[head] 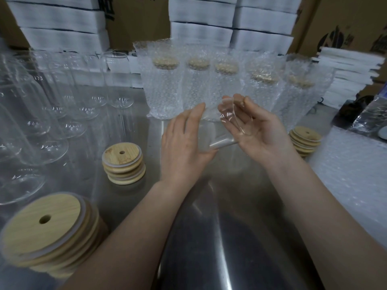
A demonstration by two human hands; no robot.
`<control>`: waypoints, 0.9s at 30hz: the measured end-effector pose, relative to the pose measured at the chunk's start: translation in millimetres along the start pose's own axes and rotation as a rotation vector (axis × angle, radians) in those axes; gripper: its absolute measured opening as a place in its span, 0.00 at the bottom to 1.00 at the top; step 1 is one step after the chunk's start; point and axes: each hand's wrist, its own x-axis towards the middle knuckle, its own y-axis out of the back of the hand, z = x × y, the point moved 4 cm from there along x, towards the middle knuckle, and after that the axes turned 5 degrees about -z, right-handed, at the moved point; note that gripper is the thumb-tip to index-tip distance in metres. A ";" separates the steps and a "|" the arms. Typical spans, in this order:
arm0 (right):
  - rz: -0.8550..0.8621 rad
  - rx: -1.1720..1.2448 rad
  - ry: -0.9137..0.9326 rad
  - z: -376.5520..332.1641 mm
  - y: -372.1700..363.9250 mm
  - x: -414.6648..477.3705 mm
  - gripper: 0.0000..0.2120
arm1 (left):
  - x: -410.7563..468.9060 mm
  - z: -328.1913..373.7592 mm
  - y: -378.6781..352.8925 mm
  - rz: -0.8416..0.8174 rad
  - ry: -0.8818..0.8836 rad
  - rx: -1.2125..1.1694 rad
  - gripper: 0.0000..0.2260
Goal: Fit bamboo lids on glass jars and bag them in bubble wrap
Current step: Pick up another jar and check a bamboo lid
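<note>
Glass jar [224,130] mid-frame, tilted, held over bench [209,216] between both hands. Left hand [184,141] cups its left side, thumb under base. Right hand [259,132] curled round rim. Bamboo lids [123,162] left of left hand.

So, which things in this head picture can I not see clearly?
- Head view: part of the clear glass jar is hidden behind the left hand, so that hand's grip cannot be told.
- Head view: the stack of round bamboo lids at right is partly covered by the right hand.
- Head view: embossed marks on the empty glass jars are too small to read.
</note>
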 end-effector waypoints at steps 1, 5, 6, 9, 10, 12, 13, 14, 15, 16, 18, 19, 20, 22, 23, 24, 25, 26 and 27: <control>-0.038 0.017 -0.003 -0.4 -0.9 -0.4 0.15 | -0.3 0.7 1.0 0.005 0.009 -0.021 0.40; -0.217 -0.007 0.012 -4.6 -0.5 -2.1 0.15 | -1.7 1.6 2.6 0.008 0.067 -0.099 0.41; -0.250 -0.017 0.018 -5.4 0.3 -2.7 0.16 | -2.0 1.4 3.0 0.015 0.077 -0.117 0.41; -0.328 -0.073 0.041 -5.9 2.1 -3.6 0.16 | -3.2 0.5 3.0 0.022 0.097 -0.142 0.42; -0.360 -0.090 0.043 -6.0 1.4 -4.0 0.17 | -3.6 0.1 2.5 0.016 0.105 -0.147 0.43; -0.415 -0.121 0.029 -7.6 0.7 -4.9 0.27 | -4.2 -0.7 1.7 0.001 0.122 -0.154 0.43; -0.426 -0.153 0.022 -8.2 0.8 -5.3 0.33 | -4.3 -0.9 1.3 -0.008 0.132 -0.155 0.43; -0.428 -0.192 0.015 -8.7 -0.2 -5.8 0.37 | -4.4 -1.0 1.1 -0.016 0.141 -0.154 0.42; -0.426 -0.218 0.009 -8.6 -1.1 -6.1 0.40 | -4.4 -1.1 1.0 -0.022 0.149 -0.151 0.42; -0.426 -0.228 0.004 -8.4 -2.5 -6.2 0.43 | -4.4 -1.3 1.0 -0.023 0.153 -0.146 0.42; -0.417 -0.243 0.008 -7.6 -4.2 -6.3 0.45 | -4.4 -1.7 1.0 -0.015 0.149 -0.134 0.42; -0.410 -0.256 0.020 -7.6 -4.1 -5.9 0.45 | -4.4 -2.0 1.0 -0.013 0.147 -0.127 0.42; -0.403 -0.271 0.032 -7.7 -3.9 -5.8 0.45 | -4.3 -2.2 0.9 -0.014 0.145 -0.119 0.42; -0.392 -0.302 0.057 -8.5 -3.7 -5.6 0.42 | -3.8 -2.8 0.8 -0.020 0.142 -0.099 0.42; -0.380 -0.323 0.069 -8.5 -3.3 -5.5 0.41 | -3.5 -3.0 0.8 -0.022 0.137 -0.090 0.42; -0.361 -0.345 0.085 -8.5 -2.4 -5.5 0.38 | -3.2 -3.1 0.8 -0.025 0.130 -0.077 0.41; -0.331 -0.370 0.104 -8.4 -1.4 -5.5 0.33 | -2.7 -3.4 0.3 -0.030 0.122 -0.059 0.41; -0.296 -0.397 0.119 -8.1 -0.9 -5.6 0.28 | -2.3 -3.8 -0.1 -0.036 0.114 -0.038 0.41; -0.267 -0.415 0.130 -7.4 -1.0 -5.7 0.23 | -2.1 -4.0 -0.6 -0.042 0.108 -0.018 0.40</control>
